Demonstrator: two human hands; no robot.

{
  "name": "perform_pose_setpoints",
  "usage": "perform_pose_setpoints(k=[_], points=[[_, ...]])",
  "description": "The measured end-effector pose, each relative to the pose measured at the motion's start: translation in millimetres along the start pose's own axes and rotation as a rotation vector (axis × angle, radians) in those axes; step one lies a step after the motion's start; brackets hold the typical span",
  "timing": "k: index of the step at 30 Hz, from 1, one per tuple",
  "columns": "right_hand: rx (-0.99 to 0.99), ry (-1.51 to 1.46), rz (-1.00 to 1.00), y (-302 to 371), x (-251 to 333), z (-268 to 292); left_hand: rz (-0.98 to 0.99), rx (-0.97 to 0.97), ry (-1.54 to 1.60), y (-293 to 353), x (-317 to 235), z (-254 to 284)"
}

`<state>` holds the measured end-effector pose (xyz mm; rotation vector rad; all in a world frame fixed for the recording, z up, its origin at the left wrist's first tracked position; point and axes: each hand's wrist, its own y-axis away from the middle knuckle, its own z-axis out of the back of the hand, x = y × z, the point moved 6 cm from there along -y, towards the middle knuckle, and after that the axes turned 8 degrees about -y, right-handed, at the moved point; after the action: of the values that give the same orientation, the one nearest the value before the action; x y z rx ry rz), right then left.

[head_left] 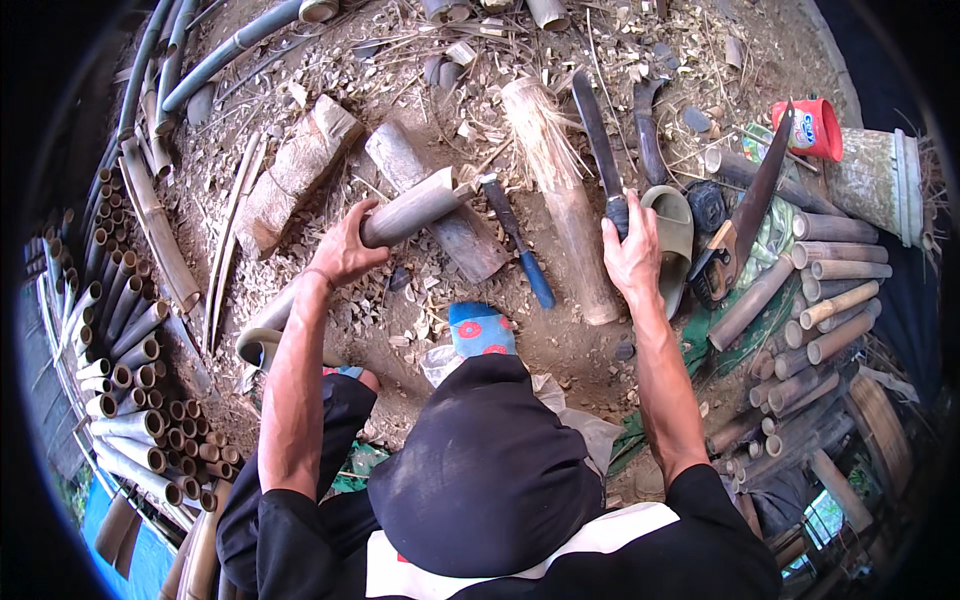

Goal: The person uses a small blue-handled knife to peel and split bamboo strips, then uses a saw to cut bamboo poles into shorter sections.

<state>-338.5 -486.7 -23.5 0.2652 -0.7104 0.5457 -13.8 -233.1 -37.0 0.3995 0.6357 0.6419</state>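
Note:
My left hand (347, 246) is closed around the near end of a short bamboo section (415, 208), which lies across a grey log (478, 252) on the ground. The far end of the bamboo is cut at a slant. Farther right, my right hand (632, 248) grips the dark handle of a machete (597, 135); its blade points away from me, apart from the bamboo. Between my hands lie a blue-handled tool with a dark blade (522, 245) and a wooden post (572, 225) with a splintered far end. Another bamboo piece (275, 312) shows beneath my left forearm.
A thick log (298, 175) rests at the left, near stacked bamboo tubes (140, 385). At the right are a sandal (672, 238), a handsaw (752, 212), a dark curved tool (648, 132), a red packet (812, 129), a bucket (882, 178) and more bamboo (840, 255). Wood chips litter the ground.

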Motion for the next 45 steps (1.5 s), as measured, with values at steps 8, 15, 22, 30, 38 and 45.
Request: perform_pose_setpoints(k=[8,15,22,30,38,45], points=[[0.013,0.084,0.064,-4.3,-44.5,-39.9,0.256,-0.485,-0.434,87.9,65.6,-14.3],[-0.063,0.133,0.030,10.6,-63.3,-17.9,1.083,-0.694,1.637,98.9,51.6,-90.2],[0.086,0.006,0.357,71.3,61.7,-40.4,1.210,-0.926,1.771,87.9,167.3,-83.1],[0.176,0.151,0.321,86.8,79.2,-109.7,0.216,-1.342,1.118,155.9,111.4,149.3],[0.116,0.045,0.087,81.8,62.3,-66.9,-0.050,-0.637,0.277,86.1,48.4,80.3],[-0.250,0.283,0.008,100.7,-0.9,-5.6,-0.031,-0.178,0.005,79.3,39.4,-12.4]])
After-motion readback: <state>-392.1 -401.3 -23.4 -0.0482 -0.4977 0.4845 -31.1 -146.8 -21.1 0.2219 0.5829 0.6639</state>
